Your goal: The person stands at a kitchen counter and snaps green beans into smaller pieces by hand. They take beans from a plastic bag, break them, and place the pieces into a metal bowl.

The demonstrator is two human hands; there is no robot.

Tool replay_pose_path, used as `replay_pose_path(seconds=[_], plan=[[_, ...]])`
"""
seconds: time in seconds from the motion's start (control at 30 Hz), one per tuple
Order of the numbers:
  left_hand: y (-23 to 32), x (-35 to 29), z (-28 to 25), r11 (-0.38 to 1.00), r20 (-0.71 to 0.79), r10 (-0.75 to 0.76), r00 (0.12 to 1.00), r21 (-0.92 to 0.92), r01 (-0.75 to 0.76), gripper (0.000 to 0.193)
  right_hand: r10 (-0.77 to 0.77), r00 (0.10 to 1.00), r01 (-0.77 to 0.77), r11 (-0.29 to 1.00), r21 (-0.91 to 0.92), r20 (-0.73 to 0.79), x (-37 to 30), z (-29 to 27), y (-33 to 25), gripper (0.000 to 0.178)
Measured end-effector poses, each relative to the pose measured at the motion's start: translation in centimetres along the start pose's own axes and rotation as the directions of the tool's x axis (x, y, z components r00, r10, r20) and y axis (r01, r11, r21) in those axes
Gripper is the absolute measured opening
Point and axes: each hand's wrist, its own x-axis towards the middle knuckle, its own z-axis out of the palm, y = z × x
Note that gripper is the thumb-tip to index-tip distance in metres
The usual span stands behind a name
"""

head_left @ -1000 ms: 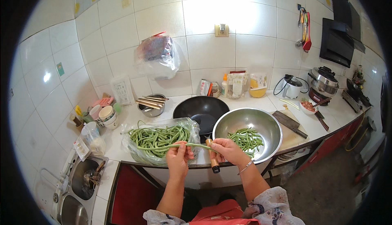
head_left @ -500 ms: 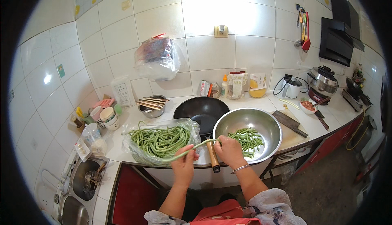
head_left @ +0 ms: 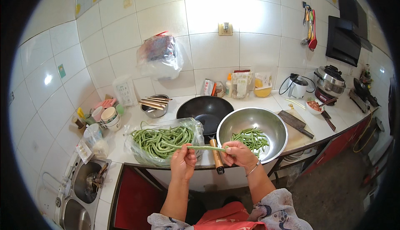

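The fingers of the left hand and right hand both pinch one long green bean, which sloped and bowed half a second ago and now runs nearly level and straight between the two grips, with no break visible. It crosses above the pan handle, its left end reaching over the bean heap in the clear bag. Right of that, on the counter, the metal bowl holds short bean pieces.
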Motion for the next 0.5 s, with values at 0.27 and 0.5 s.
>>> replay_pose_path(seconds=[0.27, 0.5], plan=[[0.3, 0.6, -1.0, 0.998, -0.019, 0.04, 0.999, 0.039, -0.039, 0.02, -0.043, 0.942, -0.031, 0.977, -0.212, -0.333, 1.0, -0.1, 0.0, 0.019], [-1.3, 0.2, 0.2, 0.885, 0.038, 0.27, 0.962, 0.383, -0.264, 0.018, 0.148, 0.953, -0.207, 0.955, -0.214, -0.263, 1.1, 0.8, 0.6, 0.018]])
